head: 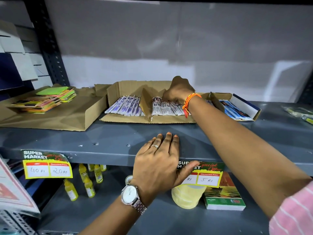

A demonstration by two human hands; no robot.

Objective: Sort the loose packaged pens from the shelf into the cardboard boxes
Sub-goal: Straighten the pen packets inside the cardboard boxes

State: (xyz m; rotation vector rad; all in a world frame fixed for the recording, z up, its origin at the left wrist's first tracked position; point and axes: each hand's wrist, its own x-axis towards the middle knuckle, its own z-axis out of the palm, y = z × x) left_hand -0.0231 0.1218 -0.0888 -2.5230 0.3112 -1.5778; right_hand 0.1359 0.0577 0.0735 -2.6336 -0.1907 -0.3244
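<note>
An open cardboard box (pixel 128 85) sits on the grey shelf (pixel 110 138), split by a slanted divider (pixel 145 106). Its left compartment holds purple-printed packaged pens (pixel 125 106). The middle compartment holds white packaged pens with dark print (pixel 166 109). My right hand (pixel 179 90), with an orange thread at the wrist, reaches into that middle compartment with its fingers curled down onto the packs; the fingertips are mostly hidden. My left hand (pixel 157 163), wearing a watch and a ring, lies flat on the shelf's front edge and holds nothing.
A white-walled box (pixel 245 104) of blue packs stands at the right, with loose yellow-green packs (pixel 299 112) beyond it. A cardboard tray of coloured note pads (pixel 45 99) is on the left. On the lower shelf are yellow bottles (pixel 88 182), tape rolls (pixel 186 195) and a green book (pixel 223 195).
</note>
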